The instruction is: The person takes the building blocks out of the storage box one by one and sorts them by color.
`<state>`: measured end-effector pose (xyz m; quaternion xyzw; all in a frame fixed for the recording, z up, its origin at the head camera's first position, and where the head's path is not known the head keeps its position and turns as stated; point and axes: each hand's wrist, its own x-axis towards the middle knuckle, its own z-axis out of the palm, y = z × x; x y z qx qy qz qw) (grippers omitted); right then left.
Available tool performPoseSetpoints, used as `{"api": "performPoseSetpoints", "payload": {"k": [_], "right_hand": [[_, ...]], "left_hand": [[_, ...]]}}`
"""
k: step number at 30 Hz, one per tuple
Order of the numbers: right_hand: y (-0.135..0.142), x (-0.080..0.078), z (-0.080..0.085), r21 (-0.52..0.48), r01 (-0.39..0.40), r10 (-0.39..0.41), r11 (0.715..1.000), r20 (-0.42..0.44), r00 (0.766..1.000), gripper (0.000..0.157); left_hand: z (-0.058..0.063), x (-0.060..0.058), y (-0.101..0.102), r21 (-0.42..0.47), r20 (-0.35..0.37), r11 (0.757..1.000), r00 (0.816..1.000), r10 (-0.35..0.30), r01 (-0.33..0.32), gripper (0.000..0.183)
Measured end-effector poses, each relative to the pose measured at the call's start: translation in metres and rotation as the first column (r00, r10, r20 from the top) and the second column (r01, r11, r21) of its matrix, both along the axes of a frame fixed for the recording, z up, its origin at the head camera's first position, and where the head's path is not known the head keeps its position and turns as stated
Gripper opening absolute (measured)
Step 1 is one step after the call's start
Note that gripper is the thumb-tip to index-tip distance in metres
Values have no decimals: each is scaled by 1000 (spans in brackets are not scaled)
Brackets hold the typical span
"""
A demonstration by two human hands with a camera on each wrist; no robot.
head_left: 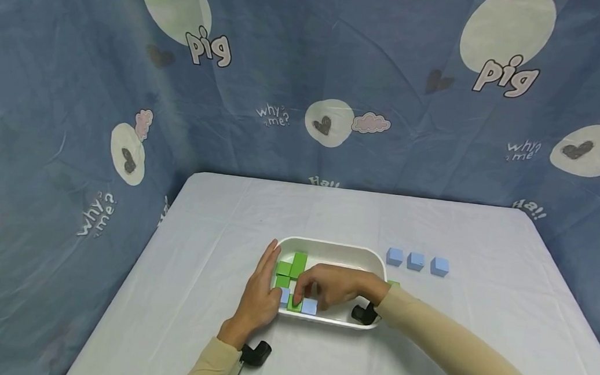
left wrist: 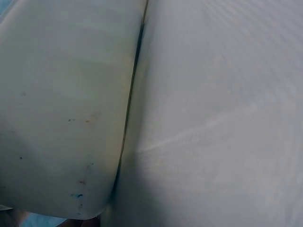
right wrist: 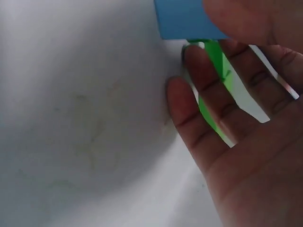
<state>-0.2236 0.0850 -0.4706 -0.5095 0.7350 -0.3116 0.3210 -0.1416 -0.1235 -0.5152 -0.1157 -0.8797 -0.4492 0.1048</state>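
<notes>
In the head view my left hand (head_left: 260, 298) rests along the left wall of a white tray (head_left: 348, 249), fingers straight, thumb at the rim by a blue block (head_left: 284, 297). My right hand (head_left: 337, 284) reaches into the tray with bent fingers. Its index finger reaches down at a green block (head_left: 294, 304), and the thumb lies against another blue block (right wrist: 184, 21), which finger and thumb straddle. These blocks stand side by side along the near wall. Green blocks (head_left: 298, 264) fill part of the tray's left end. The left wrist view shows only the tray's outer wall (left wrist: 66, 118) and fingertips.
Three blue blocks (head_left: 415, 261) stand in a row on the white tablecloth (head_left: 214, 216), right of the tray. A green block (head_left: 393, 283) peeks out behind the right wrist. Blue printed cloth (head_left: 261, 150) hangs behind and to the left of the table.
</notes>
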Motion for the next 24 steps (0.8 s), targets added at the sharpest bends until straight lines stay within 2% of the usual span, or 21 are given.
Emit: {"api": "performPoseSetpoints", "payload": {"k": [6, 15, 19, 24], "right_hand": [[1, 1, -4, 27, -21, 21, 999, 9, 1000, 51], [3, 0, 5, 44, -58, 60, 997, -46, 997, 45], [9, -4, 13, 18, -19, 20, 1000, -42, 999, 42], [22, -9, 21, -59, 51, -50, 997, 27, 998, 37]], "left_hand": [[-1, 0, 2, 7, 0, 1000, 1000, 6, -6, 87], [-1, 0, 2, 4, 10, 1000, 1000, 5, -5, 86], [-1, -1, 2, -3, -6, 1000, 1000, 2, -2, 87], [-1, 0, 1, -4, -3, 1000, 1000, 5, -5, 86]]}}
